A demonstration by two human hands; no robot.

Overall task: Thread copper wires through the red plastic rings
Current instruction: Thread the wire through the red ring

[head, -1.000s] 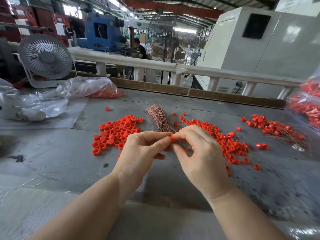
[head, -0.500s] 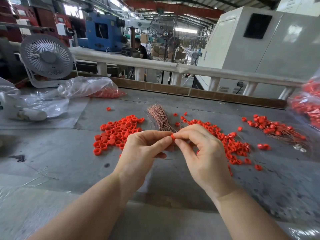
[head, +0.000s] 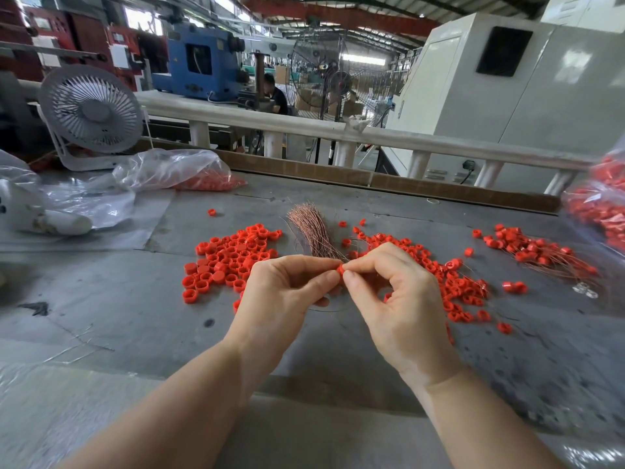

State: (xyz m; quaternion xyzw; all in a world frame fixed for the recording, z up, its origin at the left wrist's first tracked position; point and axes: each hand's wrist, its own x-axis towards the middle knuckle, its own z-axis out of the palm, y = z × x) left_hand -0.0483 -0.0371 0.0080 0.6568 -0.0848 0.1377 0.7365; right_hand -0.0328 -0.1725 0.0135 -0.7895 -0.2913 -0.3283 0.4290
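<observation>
At frame centre we see the left hand (head: 287,289) and right hand (head: 395,292) both pinching 1 small red plastic ring (head: 340,268); any wire there is too fine to tell. Behind it on the grey surface (head: 135,299) lies the bundle of copper wires (head: 309,230).

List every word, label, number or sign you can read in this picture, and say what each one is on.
No text can be read.
White placards on the red machinery at the back: too blurred to read.
Blue machine: no lettering legible.
Pale cabinet: no markings visible.
Red rings and plastic bags: no print visible.
</observation>
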